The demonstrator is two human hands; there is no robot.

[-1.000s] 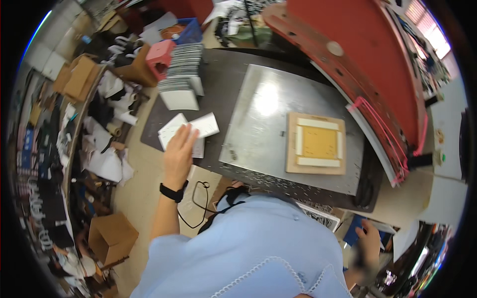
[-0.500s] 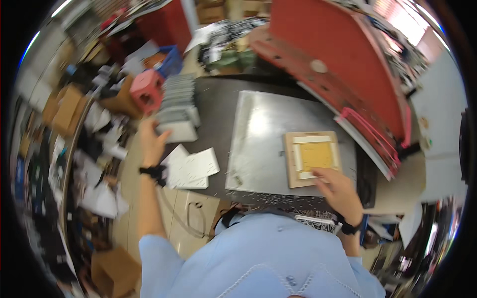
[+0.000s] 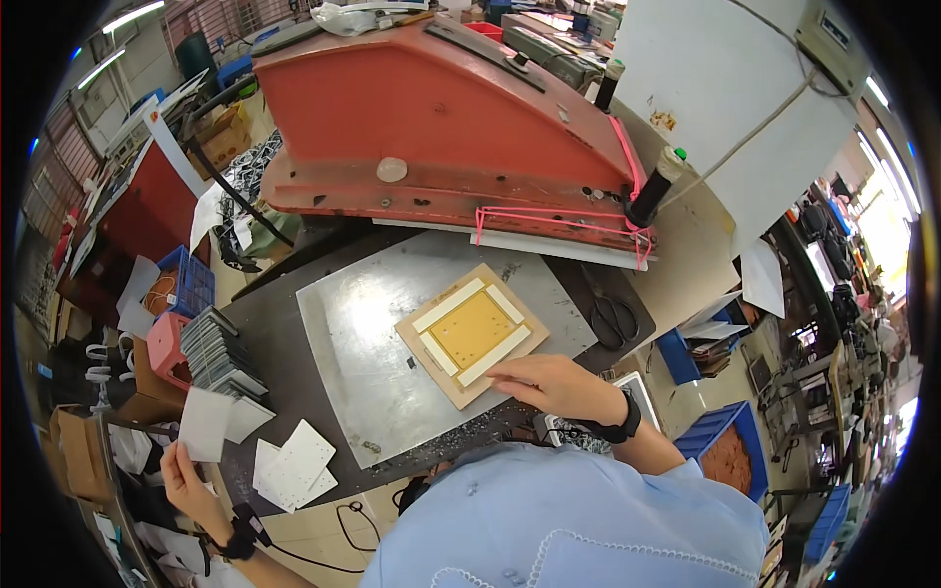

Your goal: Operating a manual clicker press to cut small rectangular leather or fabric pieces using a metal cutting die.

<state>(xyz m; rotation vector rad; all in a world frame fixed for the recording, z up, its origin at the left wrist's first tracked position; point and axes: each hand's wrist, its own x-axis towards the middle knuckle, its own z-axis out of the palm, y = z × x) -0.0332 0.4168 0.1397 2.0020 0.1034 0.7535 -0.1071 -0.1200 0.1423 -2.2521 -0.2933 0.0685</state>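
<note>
My left hand [image 3: 190, 488] pinches a pale square card [image 3: 204, 423] by its lower edge and holds it up beside a row of stacked grey-white cards [image 3: 222, 355]. Loose white cards with small holes [image 3: 296, 463] lie overlapping on the dark table to the right of that hand. My right hand [image 3: 564, 386] has its fingers stretched out, thumb a little apart, with the tips at the near edge of a wooden die board [image 3: 421, 345]. White strips frame a yellow panel [image 3: 470, 333] on that board, which rests on a metal plate [image 3: 338, 338].
A big red machine head [image 3: 441, 127] with pink cord [image 3: 559, 218] stands beyond the plate. Black scissors [image 3: 615, 321] lie to its right. A pink stool [image 3: 169, 349] and blue crate [image 3: 188, 279] stand left; a blue bin [image 3: 725, 441] sits low right.
The view has swung to the right. My left hand, earlier empty by the card stack, now holds a card. My right hand stays at the die board's near edge.
</note>
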